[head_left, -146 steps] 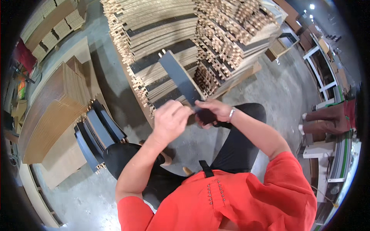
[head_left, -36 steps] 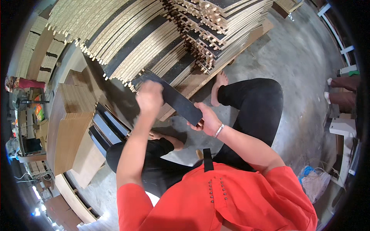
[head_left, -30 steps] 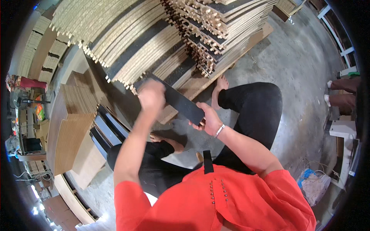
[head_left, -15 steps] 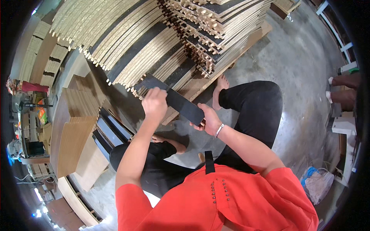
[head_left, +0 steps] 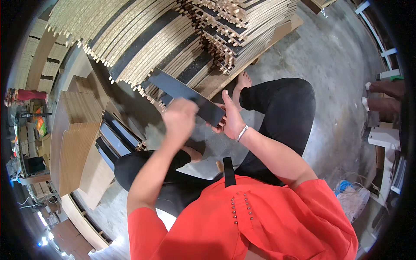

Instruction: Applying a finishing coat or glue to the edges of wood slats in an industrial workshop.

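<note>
Fingers of the right hand [head_left: 232,120] curl around the near end of a dark board [head_left: 175,86], their tips partly hidden behind it, the thumb raised beside its edge. Left of those fingers, the left hand [head_left: 180,116] is curled and blurred over the board's near edge; whether it grips anything cannot be told. The board slants away beyond both hands; whether its far end touches the stack is unclear. Left of the fingers, dark curved pieces [head_left: 115,139] lie partly behind the left knee [head_left: 130,171]. Beyond the fingers rises the stack of dowelled boards [head_left: 147,47], cut off above. Far right of the fingers, another person's trouser legs [head_left: 385,110] fade into the dark rim.
</note>
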A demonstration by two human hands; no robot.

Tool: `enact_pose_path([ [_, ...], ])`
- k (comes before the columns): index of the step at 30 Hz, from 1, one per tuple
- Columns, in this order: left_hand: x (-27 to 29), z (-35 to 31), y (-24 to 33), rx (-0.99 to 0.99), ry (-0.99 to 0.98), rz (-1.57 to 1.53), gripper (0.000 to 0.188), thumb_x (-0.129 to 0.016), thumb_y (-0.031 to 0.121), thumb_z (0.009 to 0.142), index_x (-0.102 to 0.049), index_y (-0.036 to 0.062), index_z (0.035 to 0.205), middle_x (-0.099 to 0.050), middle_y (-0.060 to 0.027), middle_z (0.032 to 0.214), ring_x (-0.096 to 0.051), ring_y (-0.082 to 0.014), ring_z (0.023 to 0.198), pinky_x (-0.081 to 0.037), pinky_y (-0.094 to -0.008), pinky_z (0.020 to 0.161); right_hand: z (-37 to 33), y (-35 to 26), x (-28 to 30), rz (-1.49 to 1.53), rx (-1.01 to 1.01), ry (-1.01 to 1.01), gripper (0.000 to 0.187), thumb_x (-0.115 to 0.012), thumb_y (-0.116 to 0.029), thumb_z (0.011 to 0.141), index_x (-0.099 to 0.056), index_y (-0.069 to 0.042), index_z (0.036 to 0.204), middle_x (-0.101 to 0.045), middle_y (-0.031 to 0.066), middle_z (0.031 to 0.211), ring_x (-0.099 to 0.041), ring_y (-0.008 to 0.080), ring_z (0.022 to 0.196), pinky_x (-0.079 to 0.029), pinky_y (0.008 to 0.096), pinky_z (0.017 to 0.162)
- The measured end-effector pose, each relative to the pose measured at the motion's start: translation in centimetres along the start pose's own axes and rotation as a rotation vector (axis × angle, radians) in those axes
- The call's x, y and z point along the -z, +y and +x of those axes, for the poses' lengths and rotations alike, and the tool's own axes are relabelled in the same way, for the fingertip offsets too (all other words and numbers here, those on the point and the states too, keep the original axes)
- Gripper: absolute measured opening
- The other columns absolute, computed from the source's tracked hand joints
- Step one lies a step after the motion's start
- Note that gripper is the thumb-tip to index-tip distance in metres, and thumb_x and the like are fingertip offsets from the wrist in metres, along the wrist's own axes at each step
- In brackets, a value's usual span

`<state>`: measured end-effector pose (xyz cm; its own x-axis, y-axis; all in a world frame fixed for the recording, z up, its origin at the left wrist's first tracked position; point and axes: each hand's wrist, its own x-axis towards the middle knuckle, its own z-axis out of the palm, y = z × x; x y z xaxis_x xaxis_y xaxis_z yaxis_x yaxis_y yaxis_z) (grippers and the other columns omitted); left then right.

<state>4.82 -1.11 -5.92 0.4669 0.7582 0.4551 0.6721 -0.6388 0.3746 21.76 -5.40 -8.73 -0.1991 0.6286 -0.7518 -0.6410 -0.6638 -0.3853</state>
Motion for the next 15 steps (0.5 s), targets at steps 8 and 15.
enact_pose_path([
  [8,0.0,0.0,0.4,-0.128,-0.131,-0.002,0.008,-0.061,0.01,0.075,-0.063,0.0103,0.068,-0.058,-0.0095,0.07,-0.061,-0.029,0.069,-0.049,-0.0391,0.063,-0.3,0.4,0.4,-0.049,0.012,-0.167,0.061,-0.035,-0.066,0.094,-0.059,-0.01,0.09,-0.062,0.0077,0.069,-0.058,0.0188,0.052,-0.037,0.0284,0.041],
  [15,2.7,0.1,-14.0,0.54,0.136,0.263,0.012,-0.069,0.017,0.079,-0.072,0.0073,0.086,-0.07,-0.0124,0.083,-0.067,-0.0281,0.072,-0.052,-0.0365,0.067,-10.9,-4.2,1.3,-0.224,0.235,-0.219,0.046,-0.039,-0.042,0.101,-0.059,-0.002,0.091,-0.064,0.0148,0.069,-0.057,0.0208,0.047,-0.04,0.0292,0.043],
])
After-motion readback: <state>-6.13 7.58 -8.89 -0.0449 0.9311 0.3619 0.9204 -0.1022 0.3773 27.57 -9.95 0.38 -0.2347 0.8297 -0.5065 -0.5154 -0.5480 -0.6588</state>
